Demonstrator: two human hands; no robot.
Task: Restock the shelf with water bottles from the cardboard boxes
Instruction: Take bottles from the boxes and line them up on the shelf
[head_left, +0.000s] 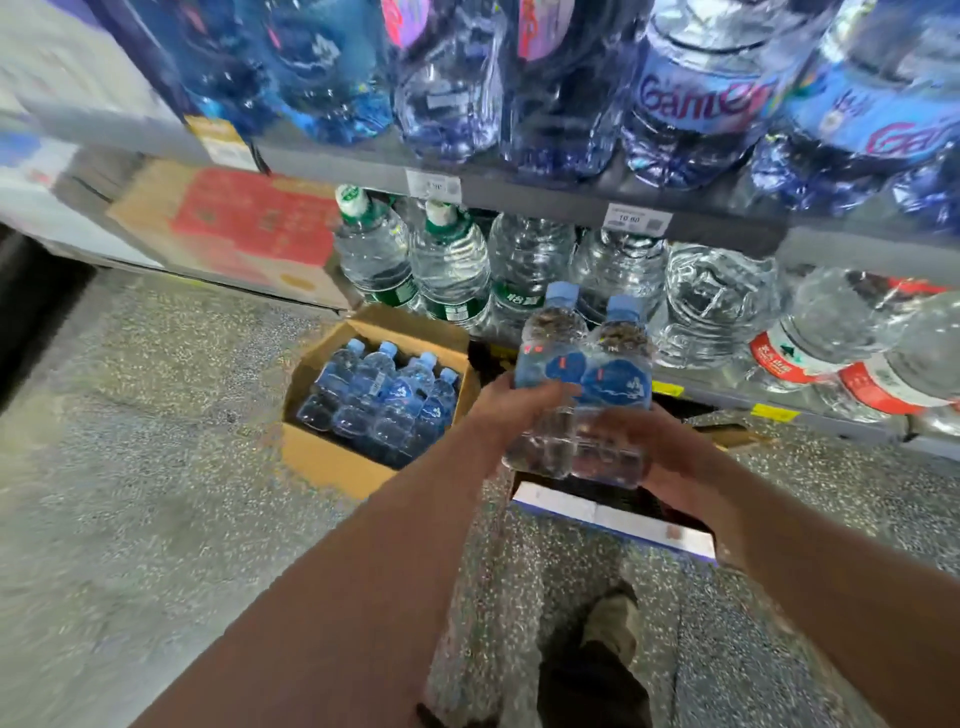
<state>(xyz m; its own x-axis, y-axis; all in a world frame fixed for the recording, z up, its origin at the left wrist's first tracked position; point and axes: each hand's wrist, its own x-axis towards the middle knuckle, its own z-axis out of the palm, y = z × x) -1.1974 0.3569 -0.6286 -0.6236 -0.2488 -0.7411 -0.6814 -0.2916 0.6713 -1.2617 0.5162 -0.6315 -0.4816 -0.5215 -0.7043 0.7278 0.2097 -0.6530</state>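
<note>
Plastic under curled fingers (546, 391): the left hand (511, 404) wraps one blue-capped water bottle (551, 340), the right hand (662, 444) grips the second bottle (619, 371) touching beside it, both upright before the lower shelf (727, 400). Left of them, an open cardboard box (317, 460) on the floor (156, 415) holds more bottles (379, 395).

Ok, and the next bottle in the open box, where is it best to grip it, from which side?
By the neck under its blue cap, coming down from above. The bottles stand upright, packed close inside the cardboard box, so only their tops are free; the box walls and neighbours block the sides.
</note>
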